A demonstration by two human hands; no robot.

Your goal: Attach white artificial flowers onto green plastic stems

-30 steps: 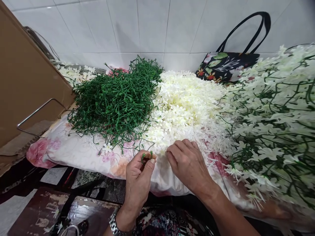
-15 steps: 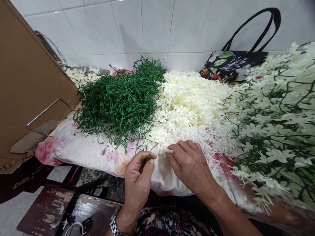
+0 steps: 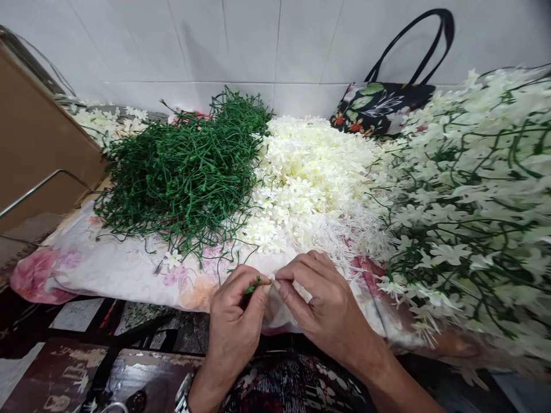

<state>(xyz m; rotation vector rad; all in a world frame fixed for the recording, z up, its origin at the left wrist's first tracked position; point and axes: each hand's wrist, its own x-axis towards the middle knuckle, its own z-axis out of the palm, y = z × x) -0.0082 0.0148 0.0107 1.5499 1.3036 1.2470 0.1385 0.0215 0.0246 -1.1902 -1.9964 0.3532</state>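
Note:
My left hand (image 3: 239, 312) is closed in a pinch around green artificial flower stems (image 3: 255, 283), whose tips show between thumb and forefinger. My right hand (image 3: 321, 298) pinches a small white piece (image 3: 272, 277), too small to tell which flower part it is. The fingertips of both hands almost touch over the front of the floral cloth (image 3: 129, 275). Beyond the left hand lies a heap of green stems (image 3: 185, 172). Past the right hand is a pile of loose white artificial blossoms (image 3: 310, 166), with thin white strands (image 3: 336, 229) at its near side.
Finished-looking white flowers on green stems (image 3: 465, 229) are heaped at the right. A black floral bag (image 3: 379, 109) stands against the tiled wall (image 3: 249, 46). A cardboard box (image 3: 38, 126) with a metal rod is at the left. A worn brown stool (image 3: 150, 373) stands below the cloth's edge.
My right hand has moved left until its fingertips meet those of my left hand, a small white piece now showing between them. The view has shifted slightly to the right.

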